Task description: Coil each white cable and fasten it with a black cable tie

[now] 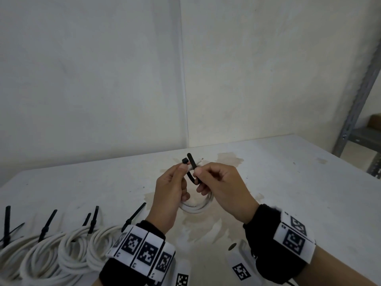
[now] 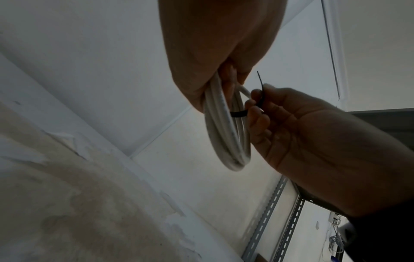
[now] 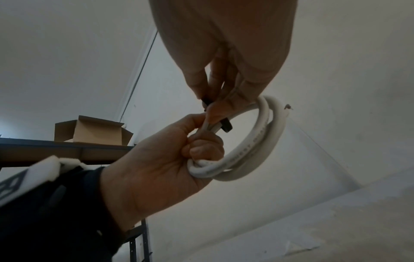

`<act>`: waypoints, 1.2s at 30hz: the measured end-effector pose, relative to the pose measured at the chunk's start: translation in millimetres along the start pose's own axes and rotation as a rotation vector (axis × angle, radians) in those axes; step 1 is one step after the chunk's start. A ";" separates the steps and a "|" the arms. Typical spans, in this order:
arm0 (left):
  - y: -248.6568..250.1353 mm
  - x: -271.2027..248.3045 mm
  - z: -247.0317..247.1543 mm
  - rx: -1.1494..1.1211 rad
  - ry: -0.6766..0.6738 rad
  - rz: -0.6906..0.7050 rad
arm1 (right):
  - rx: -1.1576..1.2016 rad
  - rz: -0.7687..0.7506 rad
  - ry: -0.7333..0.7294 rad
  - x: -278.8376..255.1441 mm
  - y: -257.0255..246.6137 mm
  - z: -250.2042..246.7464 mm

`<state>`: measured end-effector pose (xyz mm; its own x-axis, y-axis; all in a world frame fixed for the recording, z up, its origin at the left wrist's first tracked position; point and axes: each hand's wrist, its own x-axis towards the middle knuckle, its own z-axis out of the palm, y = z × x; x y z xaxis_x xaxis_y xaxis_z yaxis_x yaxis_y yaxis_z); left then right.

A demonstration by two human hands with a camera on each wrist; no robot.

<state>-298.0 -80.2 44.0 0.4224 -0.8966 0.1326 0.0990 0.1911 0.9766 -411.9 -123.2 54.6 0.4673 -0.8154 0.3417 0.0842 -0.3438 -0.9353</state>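
Note:
A coiled white cable (image 1: 195, 207) hangs above the table (image 1: 288, 182), gripped by my left hand (image 1: 182, 167), whose fingers curl round its loops. A black cable tie (image 1: 192, 178) is wrapped round the coil. Its head sticks up by my left thumb, and its tail stands up just beside it. My right hand (image 1: 198, 172) pinches the tail between thumb and forefinger. In the left wrist view the tie's band (image 2: 238, 113) crosses the coil (image 2: 226, 134). The right wrist view shows the coil (image 3: 257, 141) in my left fist (image 3: 201, 150), one bare cable end poking out.
Several tied white coils (image 1: 51, 250) with black tie tails sticking up lie in a row at the table's near left. A metal shelf rack (image 1: 356, 112) stands at the right, past the table's edge. An open cardboard box (image 3: 89, 129) sits on a shelf. A wall is close behind.

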 end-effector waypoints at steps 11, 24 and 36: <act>2.1 -1.7 7.0 -0.042 0.058 -0.078 | -0.177 0.044 0.021 -1.4 -5.8 -2.6; -1.7 -0.5 5.9 -0.036 0.076 -0.056 | -0.213 0.072 0.041 -3.1 -8.5 -0.8; -3.0 -1.6 6.6 -0.007 0.044 -0.015 | -0.280 -0.069 0.117 3.1 -0.6 12.2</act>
<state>-304.9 -82.0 42.0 0.4597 -0.8812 0.1103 0.1118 0.1806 0.9772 -399.7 -119.8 55.1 0.3628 -0.8281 0.4273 -0.1407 -0.5020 -0.8533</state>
